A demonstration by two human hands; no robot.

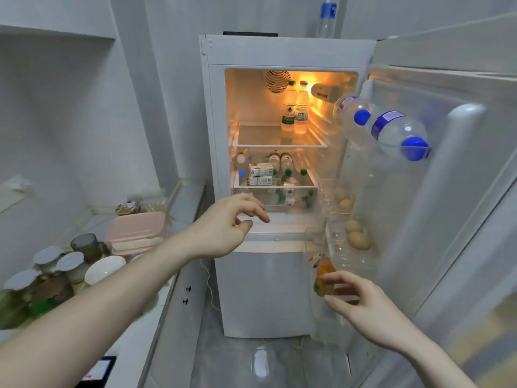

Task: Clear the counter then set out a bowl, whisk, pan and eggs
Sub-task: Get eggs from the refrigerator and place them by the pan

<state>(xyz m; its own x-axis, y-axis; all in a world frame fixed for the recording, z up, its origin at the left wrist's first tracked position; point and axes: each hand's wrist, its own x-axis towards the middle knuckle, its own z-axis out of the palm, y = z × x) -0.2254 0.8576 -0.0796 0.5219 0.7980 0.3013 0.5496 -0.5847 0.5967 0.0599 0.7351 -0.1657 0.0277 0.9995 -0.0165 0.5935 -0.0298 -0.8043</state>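
Eggs [354,233]: several brown ones sit in the clear racks of the open fridge door [447,191], two in an upper rack, two in a lower one, all to the right of the lit fridge [279,191] interior. My left hand [226,228] hangs in front of the fridge's lower shelf edge, fingers loosely curled and apart, holding nothing. My right hand [363,306] reaches toward the bottom of the door, fingers spread and relaxed, fingertips just beside an orange drink bottle [323,275] in the lowest door shelf; I cannot tell whether they touch it. Door, upper part: clear water bottles with blue caps [391,130] lying tilted. Fridge top shelf: two upright bottles [295,110] near the lamp. Middle shelf: green-capped bottles and two small cartons [261,173]. Counter [145,317] at my left: a pink lidded box [137,231], a white bowl [105,268] turned over, several jars with pale lids [47,257], a dark glass [84,243], all crowded close together.
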